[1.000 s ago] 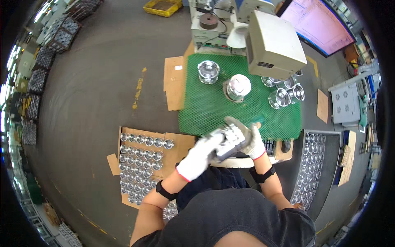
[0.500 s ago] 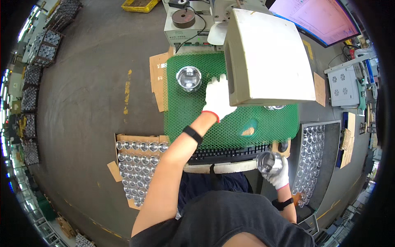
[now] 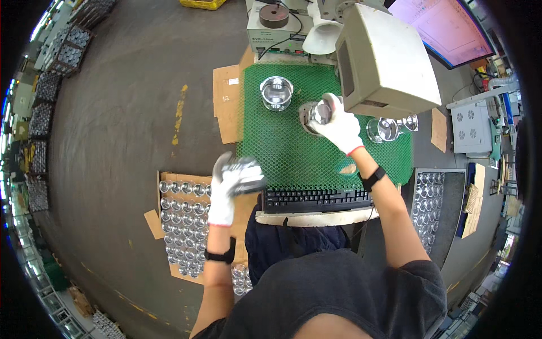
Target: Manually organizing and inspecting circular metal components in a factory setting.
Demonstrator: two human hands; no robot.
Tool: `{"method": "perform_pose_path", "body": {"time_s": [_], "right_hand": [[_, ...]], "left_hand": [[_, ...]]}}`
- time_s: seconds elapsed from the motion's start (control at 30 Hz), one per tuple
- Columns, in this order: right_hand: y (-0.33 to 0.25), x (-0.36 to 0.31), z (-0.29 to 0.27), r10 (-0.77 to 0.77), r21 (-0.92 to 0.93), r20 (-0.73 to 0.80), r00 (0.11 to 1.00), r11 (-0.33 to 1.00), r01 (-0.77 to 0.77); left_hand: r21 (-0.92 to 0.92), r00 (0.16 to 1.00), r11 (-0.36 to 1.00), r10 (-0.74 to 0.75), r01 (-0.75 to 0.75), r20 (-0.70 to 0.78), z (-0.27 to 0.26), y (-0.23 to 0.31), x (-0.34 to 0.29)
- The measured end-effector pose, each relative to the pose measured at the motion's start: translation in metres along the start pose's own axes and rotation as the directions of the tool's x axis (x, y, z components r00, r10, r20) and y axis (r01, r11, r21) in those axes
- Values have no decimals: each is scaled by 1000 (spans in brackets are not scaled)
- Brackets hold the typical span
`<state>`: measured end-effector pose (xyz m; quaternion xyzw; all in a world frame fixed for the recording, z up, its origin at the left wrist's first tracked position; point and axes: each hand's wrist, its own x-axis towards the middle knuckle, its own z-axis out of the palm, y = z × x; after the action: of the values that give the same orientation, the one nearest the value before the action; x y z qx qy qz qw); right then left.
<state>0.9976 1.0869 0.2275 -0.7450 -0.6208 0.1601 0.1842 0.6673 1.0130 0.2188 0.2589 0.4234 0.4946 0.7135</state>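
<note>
Right hand (image 3: 343,129) wrapped around a piston (image 3: 321,113), fingers closed on its side; piston held at the round base (image 3: 305,118), near the middle of the tabletop (image 3: 305,219). Can't tell if it's seated, touching or just above; glove hides the contact. Left hand (image 3: 222,189) grips a second piston (image 3: 247,176), motion-blurred, off the tabletop's left near corner, by the cardboard (image 3: 241,217).

Progress, my read: mid-batch, one piston at the base, one in the other hand, neither set down. Lots of pistons on both sides. Which side is done and which is left: can't tell from this view, all look alike.

Further out: green mat (image 3: 288,150) covers most of the tabletop. Lone piston (image 3: 276,94) stands toward the far left corner, apart from the base. Near the right edge, another piston (image 3: 382,130) with at least one more just beside it; beige housing (image 3: 389,62) overhangs that side, may hide others. Keyboard (image 3: 316,199) along the near edge. Monitor (image 3: 443,28) past the far right corner, lit.

Off the tabletop: left, piston rows (image 3: 185,219) on the cardboard, several deep, part covered by left arm. Right, grey bin (image 3: 450,206) with more pistons (image 3: 427,206) packed along its left side.
</note>
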Motion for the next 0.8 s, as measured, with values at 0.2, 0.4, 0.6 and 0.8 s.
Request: {"method": "perform_pose_path", "body": {"time_s": [0.2,0.4,0.6,0.8], "right_hand": [[4,11,10,-246,-136,-64,967,962,236],[-17,17,5,-552,-411,-73,831,776,479],[-21,13,23,-280,-271,-88,956,930,248],[-38,-65,13,-405,-264,-436,804,911,316]], "left_hand": [[-49,808,992,-123,116,-576,-154,-40,-130],[-262,729,957,-267,123,-630,-192,-45,-254],[-316,716,938,-320,145,-620,-171,-54,-237],[-156,934,974,-204,163,-295,-120,-59,-146]]}}
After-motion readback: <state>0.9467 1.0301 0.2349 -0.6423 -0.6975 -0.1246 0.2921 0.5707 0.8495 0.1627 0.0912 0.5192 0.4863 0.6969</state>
